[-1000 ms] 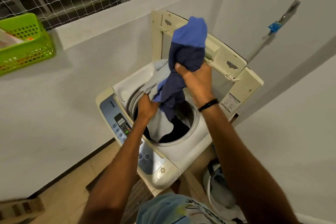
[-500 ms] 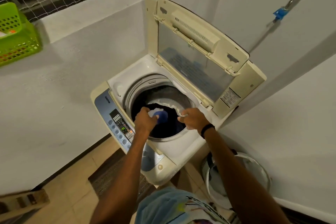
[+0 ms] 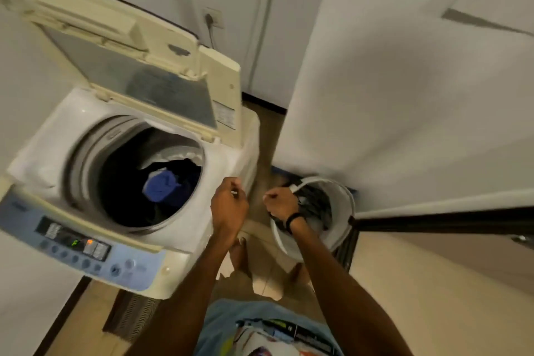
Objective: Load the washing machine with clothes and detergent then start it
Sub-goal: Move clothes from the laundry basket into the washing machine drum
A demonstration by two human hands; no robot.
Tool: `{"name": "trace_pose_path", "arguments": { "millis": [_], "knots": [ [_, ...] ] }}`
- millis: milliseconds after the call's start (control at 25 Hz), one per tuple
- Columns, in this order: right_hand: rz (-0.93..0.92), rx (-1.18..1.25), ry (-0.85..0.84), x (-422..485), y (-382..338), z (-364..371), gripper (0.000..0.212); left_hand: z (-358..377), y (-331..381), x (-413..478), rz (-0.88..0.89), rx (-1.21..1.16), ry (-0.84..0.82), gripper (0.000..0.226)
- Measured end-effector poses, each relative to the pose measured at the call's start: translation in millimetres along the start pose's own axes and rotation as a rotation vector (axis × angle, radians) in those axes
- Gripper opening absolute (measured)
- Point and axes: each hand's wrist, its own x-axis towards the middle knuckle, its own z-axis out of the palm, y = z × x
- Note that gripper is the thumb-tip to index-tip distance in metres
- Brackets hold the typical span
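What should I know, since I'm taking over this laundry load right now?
Left hand: beside the washing machine, fingers curled; blurred, contents unclear.
Right hand: seems to grip dark clothes in the white bucket.
Done: lid open, panel lit, blue garment in the drum.
Left: the bucket's clothes, detergent (not in view), close lid, start.

Clothes (image 3: pixel 161 188) in washing machine (image 3: pixel 219 159); bucket (image 3: pixel 344 211) right.

Cream lid (image 3: pixel 130 46), blue garment (image 3: pixel 160 189), white bucket (image 3: pixel 344 205), black wristband (image 3: pixel 294 218)
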Motion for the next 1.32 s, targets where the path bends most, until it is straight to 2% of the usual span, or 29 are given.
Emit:
{"name": "trace_pose_path", "arguments": {
  "millis": [80,200,280,400,560,680,800,880,960,1160,1240,1320],
  "knots": [
    [0.09,0.003,-0.021,16.2,60.3,6.2,0.04,45.9,3.9,-6.0,0.016,0.064,-0.112,0.013],
    [0.307,0.108,-0.042,50.0,148.2,26.0,0.018,128.1,-23.9,-2.9,-0.029,0.134,-0.268,0.011],
    [0.359,0.1,-0.053,90.7,209.1,51.9,0.029,191.6,-55.9,6.6,-0.032,0.169,-0.34,0.014],
    [0.395,0.029,-0.071,167.2,290.7,89.7,0.042,283.5,-108.1,24.2,-0.016,0.171,-0.409,0.021],
    [0.488,0.051,-0.102,283.6,377.3,142.5,0.021,385.0,-181.6,55.3,0.003,0.153,-0.402,0.013],
    [0.467,0.059,-0.062,361.0,418.8,178.8,0.048,439.3,-233.4,74.4,-0.027,0.109,-0.369,0.014],
    [0.465,0.178,0.105,425.3,442.2,214.6,0.07,477.3,-273.3,86.5,-0.099,0.057,-0.374,0.019],
    [0.457,0.128,0.161,448.7,449.2,232.8,0.058,490.2,-290.4,88.9,-0.142,0.043,-0.39,0.02],
    [0.477,0.126,0.253,440.9,444.6,239.2,0.039,489.8,-296.2,89.6,-0.198,0.072,-0.409,0.019],
    [0.382,0.562,0.747,304.5,381.2,211.7,0.023,435.5,-257.8,57.7,-0.265,0.133,-0.505,0.022],
    [0.325,0.619,0.838,237.4,345.0,180.2,0.022,403.3,-229.3,41.3,-0.263,0.149,-0.542,0.025],
    [0.301,0.649,0.895,171.5,307.0,136.3,0.01,371.5,-195.9,25.7,-0.291,0.131,-0.617,0.036]
  ]
}}
